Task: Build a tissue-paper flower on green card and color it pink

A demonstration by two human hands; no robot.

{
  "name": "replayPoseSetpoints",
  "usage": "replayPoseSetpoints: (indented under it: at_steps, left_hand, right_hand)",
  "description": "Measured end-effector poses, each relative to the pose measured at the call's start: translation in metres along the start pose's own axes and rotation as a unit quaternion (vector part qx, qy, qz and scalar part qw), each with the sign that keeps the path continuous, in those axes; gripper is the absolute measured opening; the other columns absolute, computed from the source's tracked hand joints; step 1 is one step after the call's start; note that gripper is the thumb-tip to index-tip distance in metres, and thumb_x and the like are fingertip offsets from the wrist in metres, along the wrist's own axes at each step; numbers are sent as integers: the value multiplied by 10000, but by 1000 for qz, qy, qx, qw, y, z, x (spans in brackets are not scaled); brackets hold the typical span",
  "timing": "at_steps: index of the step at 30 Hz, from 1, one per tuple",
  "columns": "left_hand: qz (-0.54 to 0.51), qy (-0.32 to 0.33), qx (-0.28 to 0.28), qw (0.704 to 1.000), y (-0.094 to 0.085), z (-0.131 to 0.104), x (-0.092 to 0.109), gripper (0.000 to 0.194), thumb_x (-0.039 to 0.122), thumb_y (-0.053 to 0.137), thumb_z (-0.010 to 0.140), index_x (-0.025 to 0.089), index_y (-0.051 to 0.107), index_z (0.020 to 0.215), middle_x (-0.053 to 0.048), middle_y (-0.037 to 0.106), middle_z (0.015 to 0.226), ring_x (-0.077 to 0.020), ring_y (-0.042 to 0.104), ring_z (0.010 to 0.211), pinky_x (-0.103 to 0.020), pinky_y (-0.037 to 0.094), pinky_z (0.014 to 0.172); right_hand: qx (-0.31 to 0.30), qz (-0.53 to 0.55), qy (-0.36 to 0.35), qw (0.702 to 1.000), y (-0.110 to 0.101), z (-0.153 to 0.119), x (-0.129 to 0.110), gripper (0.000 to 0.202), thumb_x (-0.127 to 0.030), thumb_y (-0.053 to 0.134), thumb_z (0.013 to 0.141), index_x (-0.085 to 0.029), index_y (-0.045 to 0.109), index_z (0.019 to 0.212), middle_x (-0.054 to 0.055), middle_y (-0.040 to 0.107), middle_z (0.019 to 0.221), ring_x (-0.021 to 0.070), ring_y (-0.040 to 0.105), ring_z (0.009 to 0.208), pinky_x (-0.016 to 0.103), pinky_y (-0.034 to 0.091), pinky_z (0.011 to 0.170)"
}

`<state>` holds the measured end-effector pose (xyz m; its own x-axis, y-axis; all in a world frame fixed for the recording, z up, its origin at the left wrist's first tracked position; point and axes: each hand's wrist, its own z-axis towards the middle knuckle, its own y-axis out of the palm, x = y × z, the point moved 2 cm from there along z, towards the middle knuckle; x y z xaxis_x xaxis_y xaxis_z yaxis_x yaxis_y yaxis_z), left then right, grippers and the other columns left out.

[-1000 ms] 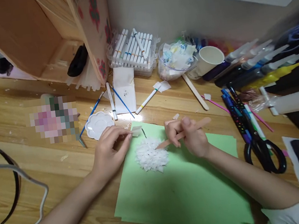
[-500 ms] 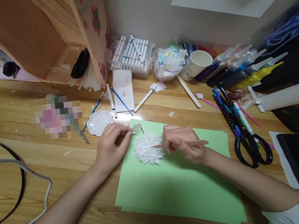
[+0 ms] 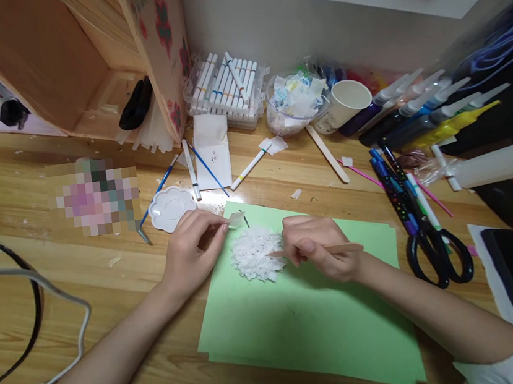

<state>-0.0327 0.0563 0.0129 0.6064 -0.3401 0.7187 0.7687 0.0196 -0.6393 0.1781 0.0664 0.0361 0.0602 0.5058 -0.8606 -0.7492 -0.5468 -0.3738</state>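
Observation:
On a green sheet [image 3: 310, 322] lies a round cluster of white paper petals [image 3: 257, 255], with a short dark line above it. My left hand [image 3: 192, 243] pinches a small whitish paper piece [image 3: 236, 220] at the upper left of the cluster. In my right hand [image 3: 317, 245] is a flat wooden stick [image 3: 347, 247], gripped by closed fingers. The stick's pointed end is over the right part of the cluster; whether it touches the petals is hard to tell.
Behind the sheet are a white palette [image 3: 172, 208], a box of markers [image 3: 229, 89], a tub of paper scraps [image 3: 297, 103] and a paper cup [image 3: 351, 96]. Black scissors [image 3: 426, 258] and several pens lie right of the sheet. Cables run at the left.
My right hand and the stick have shifted slightly right, and the stick's tip lies a little further right over the cluster. My left hand still pinches the paper piece. The view has shifted slightly.

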Motion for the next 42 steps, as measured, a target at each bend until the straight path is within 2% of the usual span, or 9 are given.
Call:
replayPoseSetpoints:
  at_steps: [8, 14, 23, 27, 30, 33, 35, 37, 42]
  left_hand:
    - [5, 9, 1, 1000, 0, -1, 0, 82, 133, 571, 825, 189, 607, 874, -25, 613, 795, -146, 541, 760, -282, 442, 683]
    - [14, 15, -2, 1000, 0, 0, 1, 102, 124, 576, 818, 189, 612, 886, -24, 619, 810, -149, 547, 774, -284, 443, 690]
    - [16, 24, 7, 1000, 1, 1, 1, 108, 118, 595, 805, 193, 612, 882, -7, 618, 791, -137, 548, 761, -273, 445, 690]
    - [11, 9, 15, 1000, 1, 2, 0, 64, 150, 589, 815, 194, 613, 854, -2, 607, 773, -134, 539, 740, -262, 435, 661]
    - [7, -14, 29, 999, 1, 2, -1, 33, 178, 580, 825, 188, 610, 817, -1, 600, 760, -125, 521, 703, -249, 417, 628]
    - [8, -23, 50, 998, 2, 1, -2, 49, 196, 578, 828, 181, 608, 792, 1, 590, 742, -116, 505, 669, -242, 403, 614]
    - [11, -21, 64, 998, 2, 1, -3, 56, 201, 577, 828, 177, 610, 789, 1, 583, 734, -112, 498, 653, -239, 396, 606]
    - [23, -18, 79, 996, 2, 1, -3, 65, 206, 573, 828, 175, 611, 785, 2, 578, 728, -108, 486, 633, -238, 386, 594]
    - [66, -12, 122, 990, 2, -2, -1, 88, 220, 567, 826, 174, 598, 758, 7, 570, 712, -107, 484, 624, -235, 386, 595]
  right_hand:
    - [9, 14, -7, 1000, -1, 0, 3, 388, -252, 261, 967, -197, 465, 642, 6, 496, 550, 126, 392, 532, 271, 336, 552]
    - [-27, -29, -6, 999, -2, 2, 2, 452, -312, 220, 979, -200, 435, 597, 10, 468, 506, 129, 350, 491, 287, 299, 520]
    - [-1, -33, -4, 999, -1, 1, 0, 493, -352, 205, 990, -189, 453, 597, 2, 479, 516, 118, 396, 496, 277, 336, 533]
    - [74, 2, 19, 997, -9, -8, -2, 384, -360, 338, 969, -175, 560, 716, 24, 572, 637, 134, 497, 615, 280, 388, 606]
    - [115, 44, 59, 991, -12, -31, -1, 276, -380, 426, 940, -188, 612, 869, 41, 643, 774, 150, 571, 706, 290, 425, 658]
    - [81, 33, 101, 991, -5, -57, 1, 328, -399, 379, 954, -194, 630, 907, 44, 677, 792, 143, 590, 683, 283, 445, 659]
    - [47, 2, 101, 994, 4, -68, 3, 335, -379, 361, 963, -190, 633, 915, 53, 692, 820, 145, 608, 718, 280, 456, 681]
    - [34, -26, 82, 996, 11, -72, 4, 296, -338, 369, 966, -188, 623, 943, 64, 700, 884, 152, 621, 789, 284, 464, 716]
    - [51, -66, 55, 995, 20, -68, 5, 202, -254, 387, 962, -207, 583, 983, 55, 684, 1046, 158, 600, 929, 309, 448, 815]
